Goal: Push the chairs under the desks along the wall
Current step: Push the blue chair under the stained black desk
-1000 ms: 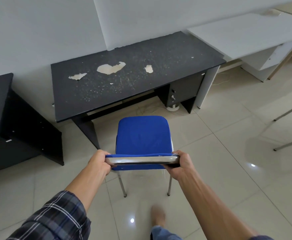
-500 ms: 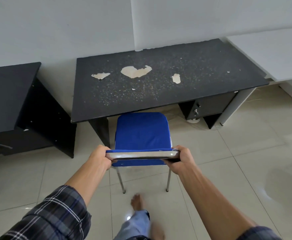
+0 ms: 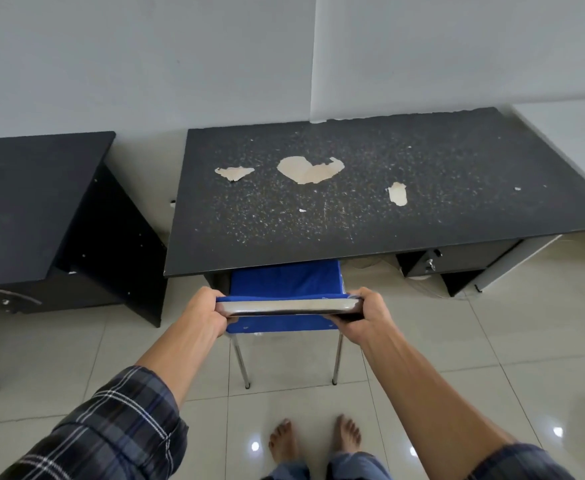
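Observation:
A blue chair [image 3: 286, 280] with metal legs stands in front of me, most of its seat hidden under the front edge of a black desk [image 3: 370, 202] whose top is speckled and has peeled patches. My left hand [image 3: 206, 311] grips the left end of the chair's backrest top. At the right end of that backrest my right hand [image 3: 364, 315] holds on as well. Only the chair's two rear legs show.
A second black desk [image 3: 24, 202] stands to the left against the wall, with a gap between the two. A white desk [image 3: 575, 133] adjoins on the right. A drawer unit [image 3: 457, 259] hangs under the black desk's right side. My bare feet [image 3: 313, 439] stand on the tiled floor.
The chair has slid forward, so its seat now lies mostly under the black desk. I have stepped closer, and both feet stand side by side. Both hands keep their grip.

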Demonstrator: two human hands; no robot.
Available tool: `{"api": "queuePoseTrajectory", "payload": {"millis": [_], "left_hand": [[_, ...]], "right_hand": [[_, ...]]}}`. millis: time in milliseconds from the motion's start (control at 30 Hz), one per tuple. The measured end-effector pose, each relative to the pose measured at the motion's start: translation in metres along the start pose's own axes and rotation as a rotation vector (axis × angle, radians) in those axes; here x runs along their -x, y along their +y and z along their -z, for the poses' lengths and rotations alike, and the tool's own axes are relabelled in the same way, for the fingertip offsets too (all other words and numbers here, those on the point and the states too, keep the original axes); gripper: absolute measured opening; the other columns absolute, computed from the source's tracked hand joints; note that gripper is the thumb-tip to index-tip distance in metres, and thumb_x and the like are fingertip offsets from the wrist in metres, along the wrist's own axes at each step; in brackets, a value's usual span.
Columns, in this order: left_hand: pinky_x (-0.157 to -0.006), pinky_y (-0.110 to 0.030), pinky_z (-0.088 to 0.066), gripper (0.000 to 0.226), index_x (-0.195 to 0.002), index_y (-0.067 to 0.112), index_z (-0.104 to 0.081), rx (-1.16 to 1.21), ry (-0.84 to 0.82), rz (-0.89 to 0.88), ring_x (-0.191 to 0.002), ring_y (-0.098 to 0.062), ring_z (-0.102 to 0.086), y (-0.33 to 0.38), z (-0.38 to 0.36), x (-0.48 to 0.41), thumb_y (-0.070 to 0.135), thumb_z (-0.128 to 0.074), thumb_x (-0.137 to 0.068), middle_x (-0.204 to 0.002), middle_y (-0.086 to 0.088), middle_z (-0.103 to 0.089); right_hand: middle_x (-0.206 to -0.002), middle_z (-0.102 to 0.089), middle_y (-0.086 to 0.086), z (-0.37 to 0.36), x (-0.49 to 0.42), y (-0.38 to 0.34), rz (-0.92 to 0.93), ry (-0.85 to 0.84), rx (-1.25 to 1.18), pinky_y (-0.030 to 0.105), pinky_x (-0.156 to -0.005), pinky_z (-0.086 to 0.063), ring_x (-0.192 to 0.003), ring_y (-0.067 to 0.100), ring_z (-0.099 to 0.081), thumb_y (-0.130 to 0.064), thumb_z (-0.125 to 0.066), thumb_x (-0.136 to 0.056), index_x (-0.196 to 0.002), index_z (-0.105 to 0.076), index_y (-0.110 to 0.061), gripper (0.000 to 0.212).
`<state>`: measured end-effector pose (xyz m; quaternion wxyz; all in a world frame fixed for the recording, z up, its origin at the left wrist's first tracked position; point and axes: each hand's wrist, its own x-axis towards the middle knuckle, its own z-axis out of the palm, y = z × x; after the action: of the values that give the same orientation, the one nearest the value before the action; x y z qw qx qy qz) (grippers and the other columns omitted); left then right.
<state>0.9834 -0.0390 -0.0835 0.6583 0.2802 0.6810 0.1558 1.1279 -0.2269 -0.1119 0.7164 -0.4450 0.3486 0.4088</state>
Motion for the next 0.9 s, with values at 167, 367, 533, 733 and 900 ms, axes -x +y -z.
{"api": "queuePoseTrajectory", "payload": {"millis": [167, 367, 533, 733, 900], "left_hand": [[-0.083, -0.046, -0.054, 0.011, -0.077, 0.003, -0.048, 0.04, 0.014, 0.021, -0.081, -0.037, -0.06, 0.014, -0.016, -0.009, -0.004, -0.046, -0.085, -0.081, -0.015, -0.052], [-0.076, -0.046, -0.053, 0.011, -0.09, 0.002, -0.052, 0.077, 0.011, 0.03, -0.08, -0.035, -0.06, 0.029, -0.037, -0.022, -0.005, -0.046, -0.085, -0.084, -0.015, -0.051], [-0.088, -0.048, -0.054, 0.012, -0.082, 0.008, -0.049, 0.093, 0.027, 0.037, -0.088, -0.031, -0.06, 0.035, -0.053, -0.03, -0.004, -0.047, -0.087, -0.076, -0.011, -0.046], [-0.085, -0.049, -0.055, 0.014, -0.092, 0.005, -0.052, 0.131, 0.03, 0.043, -0.094, -0.032, -0.062, 0.039, -0.056, -0.036, -0.006, -0.047, -0.084, -0.093, -0.014, -0.052], [-0.085, -0.046, -0.056, 0.018, -0.099, 0.003, -0.055, 0.096, -0.007, 0.024, -0.096, -0.033, -0.063, 0.036, -0.053, -0.033, -0.004, -0.051, -0.083, -0.091, -0.014, -0.054]], "right_hand": [[-0.129, -0.055, 0.029, -0.02, -0.014, -0.017, -0.011, -0.024, 0.014, 0.061, -0.062, -0.053, -0.082, 0.048, -0.065, 0.004, -0.049, -0.085, -0.109, -0.054, -0.003, 0.026], [-0.128, -0.056, 0.027, -0.042, -0.036, -0.037, -0.03, -0.015, 0.043, 0.06, -0.067, -0.056, -0.085, 0.047, -0.066, 0.006, -0.05, -0.083, -0.103, -0.055, -0.003, 0.022], [-0.117, -0.058, 0.023, -0.055, -0.053, -0.053, -0.03, 0.005, 0.081, 0.058, -0.069, -0.057, -0.085, 0.046, -0.066, 0.005, -0.05, -0.082, -0.1, -0.057, -0.002, 0.02], [-0.114, -0.058, 0.022, -0.059, -0.066, -0.054, -0.049, 0.054, 0.091, 0.056, -0.074, -0.058, -0.108, 0.044, -0.063, 0.004, -0.053, -0.077, -0.097, -0.057, -0.002, 0.021], [-0.114, -0.061, 0.023, -0.058, -0.065, -0.051, -0.026, 0.061, 0.117, 0.056, -0.075, -0.059, -0.104, 0.043, -0.066, 0.001, -0.055, -0.076, -0.099, -0.058, -0.002, 0.024]]}}
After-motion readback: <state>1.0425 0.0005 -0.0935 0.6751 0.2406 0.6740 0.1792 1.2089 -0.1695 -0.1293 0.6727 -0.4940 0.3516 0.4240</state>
